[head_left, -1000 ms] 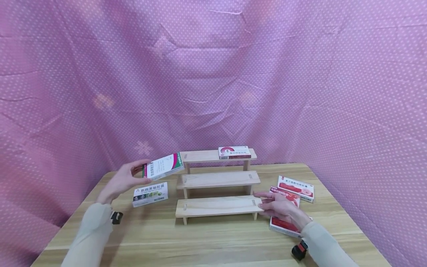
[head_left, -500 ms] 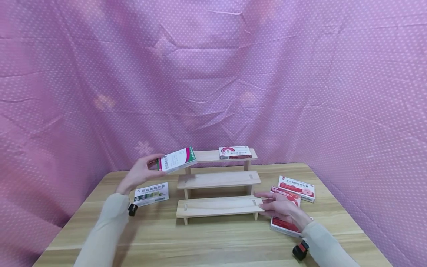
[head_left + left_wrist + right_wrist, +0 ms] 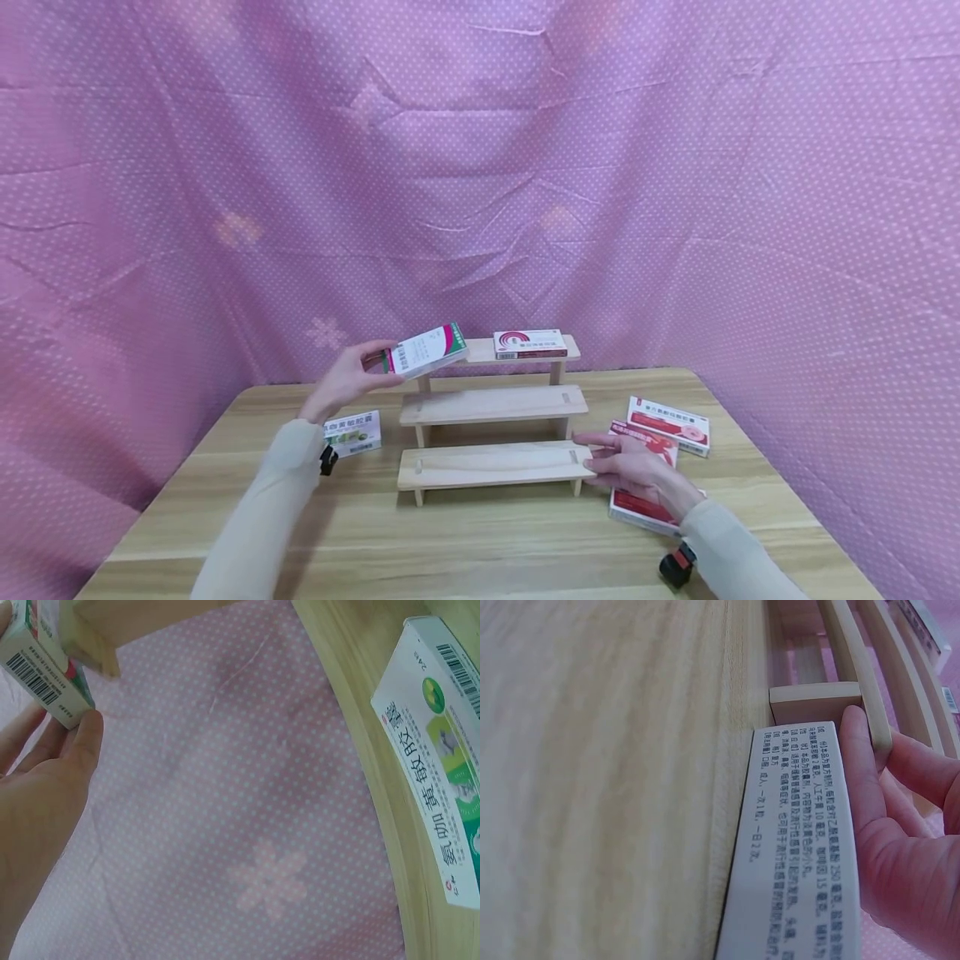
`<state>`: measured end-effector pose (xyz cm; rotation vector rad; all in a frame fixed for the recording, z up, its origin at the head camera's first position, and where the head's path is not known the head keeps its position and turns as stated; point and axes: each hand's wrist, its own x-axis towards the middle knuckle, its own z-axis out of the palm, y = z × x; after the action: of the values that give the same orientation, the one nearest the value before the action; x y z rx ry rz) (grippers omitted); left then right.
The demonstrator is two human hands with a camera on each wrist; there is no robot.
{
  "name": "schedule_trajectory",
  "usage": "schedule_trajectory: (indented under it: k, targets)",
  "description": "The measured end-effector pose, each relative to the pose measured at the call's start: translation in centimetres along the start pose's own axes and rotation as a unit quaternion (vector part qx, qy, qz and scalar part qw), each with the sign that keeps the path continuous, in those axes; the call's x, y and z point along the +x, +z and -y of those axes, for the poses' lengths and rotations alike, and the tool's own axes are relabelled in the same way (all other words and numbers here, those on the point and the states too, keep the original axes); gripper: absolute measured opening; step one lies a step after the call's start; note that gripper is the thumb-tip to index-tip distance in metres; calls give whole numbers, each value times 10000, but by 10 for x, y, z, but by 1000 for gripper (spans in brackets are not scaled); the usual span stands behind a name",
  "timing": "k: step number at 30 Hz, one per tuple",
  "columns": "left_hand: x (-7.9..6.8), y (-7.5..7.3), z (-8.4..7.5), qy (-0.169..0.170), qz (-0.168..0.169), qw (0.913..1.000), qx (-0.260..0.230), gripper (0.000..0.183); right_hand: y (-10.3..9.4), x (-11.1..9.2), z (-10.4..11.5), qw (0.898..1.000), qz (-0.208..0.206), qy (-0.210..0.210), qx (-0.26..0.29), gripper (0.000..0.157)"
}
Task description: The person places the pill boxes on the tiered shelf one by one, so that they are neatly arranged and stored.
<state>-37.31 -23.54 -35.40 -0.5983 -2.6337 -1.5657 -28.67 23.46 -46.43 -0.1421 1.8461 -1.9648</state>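
My left hand [image 3: 348, 382] grips the left end of a white medicine box [image 3: 426, 350] with green and magenta ends. The box is tilted and overlaps the left end of the top shelf in the head view. In the left wrist view, fingertips press its barcode end [image 3: 37, 675]. A three-tier wooden display rack [image 3: 495, 404] stands mid-table. At the right end of its lowest shelf, my right hand [image 3: 637, 471] pinches the board's corner between thumb and fingers. Just beneath that hand, a red and white medicine box [image 3: 642, 507] lies partly hidden by it.
Another medicine box [image 3: 529, 343] lies on the top shelf's right side. A white and green box [image 3: 356, 433] lies left of the rack, partly behind the left forearm. Right of it are a red box [image 3: 660, 446] and a white box [image 3: 667, 421]. Pink dotted cloth [image 3: 480, 167] hangs behind.
My left hand has carried the green and magenta medicine box rightward and slightly up, from left of the rack to the top shelf's left end. My right hand stays at the lowest shelf.
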Motion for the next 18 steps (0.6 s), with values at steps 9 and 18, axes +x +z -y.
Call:
schedule_trajectory:
  k: [9, 18]
  targets:
    - [11, 12, -16, 122, 222, 9997, -14, 75, 0, -1, 0, 10000, 85, -2, -32, 59]
    - [23, 16, -19, 90, 386, 9986, 350, 73, 0, 1, 0, 9999, 108, -21, 37, 62]
